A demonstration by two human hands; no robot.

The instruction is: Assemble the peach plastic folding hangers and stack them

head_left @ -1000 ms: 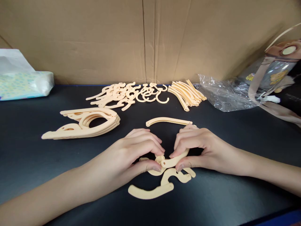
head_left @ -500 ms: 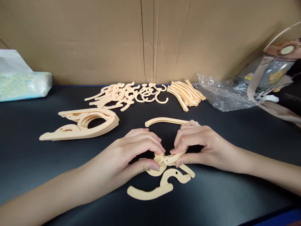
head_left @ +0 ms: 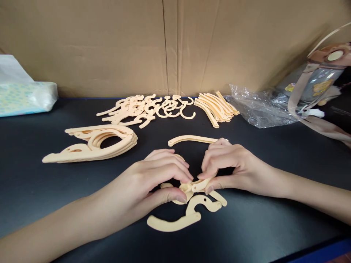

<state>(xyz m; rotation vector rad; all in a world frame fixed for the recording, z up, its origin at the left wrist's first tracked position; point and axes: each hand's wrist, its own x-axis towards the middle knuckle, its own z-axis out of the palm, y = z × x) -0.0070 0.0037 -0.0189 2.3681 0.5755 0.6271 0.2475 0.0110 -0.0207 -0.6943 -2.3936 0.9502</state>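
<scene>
My left hand (head_left: 160, 179) pinches a cream plastic hanger part (head_left: 185, 187) with a rounded end between thumb and fingers. Facing it, my right hand (head_left: 230, 162) grips a narrow curved hanger arm (head_left: 199, 186), whose holed tip lies right beside the left hand's part; whether they are joined I cannot tell. My fingers cover much of both parts. Just below lie a hooked hanger piece (head_left: 203, 203) with a hole and a wide curved arm (head_left: 174, 223), touching it. Behind the right fingers rests one slim curved strip (head_left: 192, 139).
A stack of folded hangers (head_left: 90, 157) lies at left. Farther back are a heap of mixed hanger pieces (head_left: 128, 111) and a bundle of strips (head_left: 215, 107). Clear plastic wrap (head_left: 255, 109) and a strapped bottle (head_left: 323, 84) sit right, a tissue pack (head_left: 30, 96) left. Cardboard (head_left: 109, 44) stands behind.
The view has shifted slightly. My right hand has turned the arm a little, and its tip stays against or beside the left hand's part. Both hands keep their holds.
</scene>
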